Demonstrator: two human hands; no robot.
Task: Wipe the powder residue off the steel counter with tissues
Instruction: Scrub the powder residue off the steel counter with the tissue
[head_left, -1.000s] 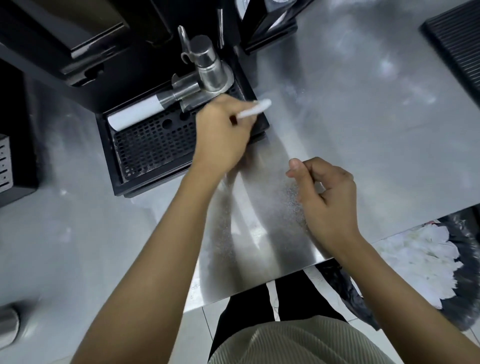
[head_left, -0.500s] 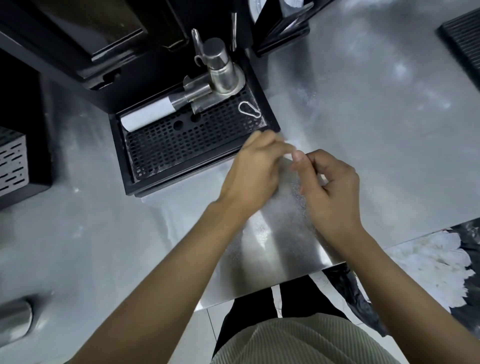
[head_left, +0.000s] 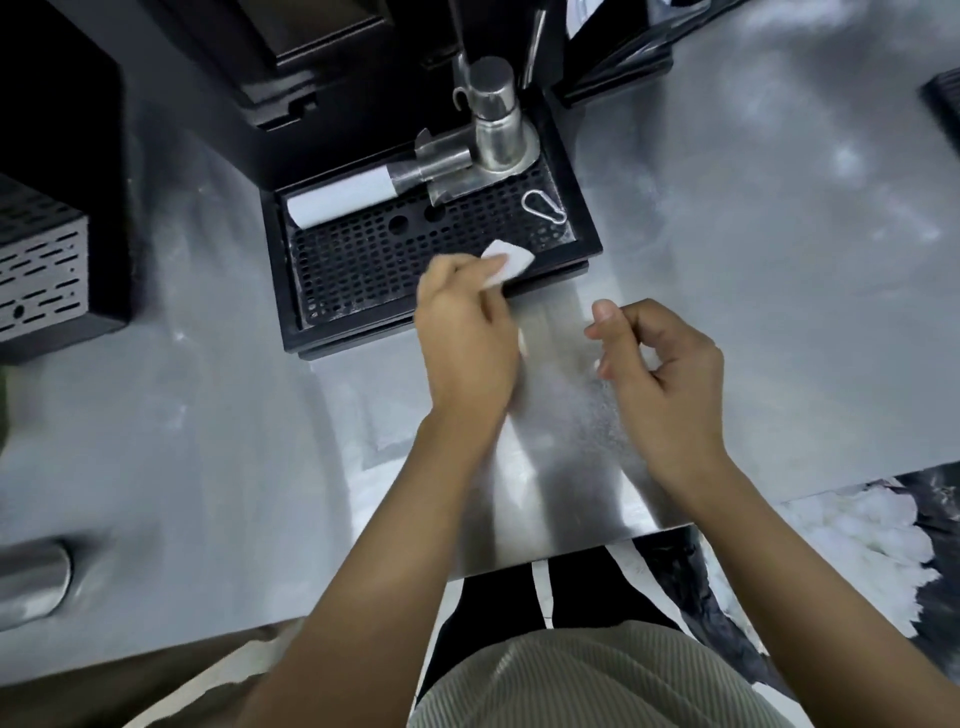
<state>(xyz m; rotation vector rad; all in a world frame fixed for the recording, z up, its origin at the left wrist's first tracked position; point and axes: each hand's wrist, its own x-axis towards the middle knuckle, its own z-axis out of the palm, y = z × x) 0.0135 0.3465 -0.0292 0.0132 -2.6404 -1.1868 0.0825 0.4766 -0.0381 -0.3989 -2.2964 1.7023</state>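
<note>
View from a head-worn camera, looking down at a brushed steel counter (head_left: 753, 312) that fills most of the frame. Near the centre, the person's left hand (head_left: 467, 338) pinches a small folded white tissue (head_left: 506, 265). Its fingers are curled and clamped on the tissue's lower edge, and the free end pokes up over the front rim of a black perforated drip tray (head_left: 374, 260) in the upper middle. The tissue looks lifted rather than pressed to the steel. Just right of centre, the right hand (head_left: 665, 374) hovers with its fingers curled inward and the thumb close to the forefinger; it is unclear whether it holds a scrap. Between the two hands, a fine pale speckling of powder residue (head_left: 587, 410) dusts the counter, and fainter smears lie to the left of it. At the back of the tray a silver metal cylinder (head_left: 496, 119) stands beside a white-handled steel tool (head_left: 337, 202), with a small wire clip (head_left: 544, 207) lying nearby. At lower right, below the counter edge, a black bin bag holds crumpled white tissues (head_left: 857, 530). The wiping appears to be mid-stroke, between passes. The next move probably means laying the tissue flat on the speckled patch and drawing it towards the near edge, keeping the powder out of the tray's holes.
</note>
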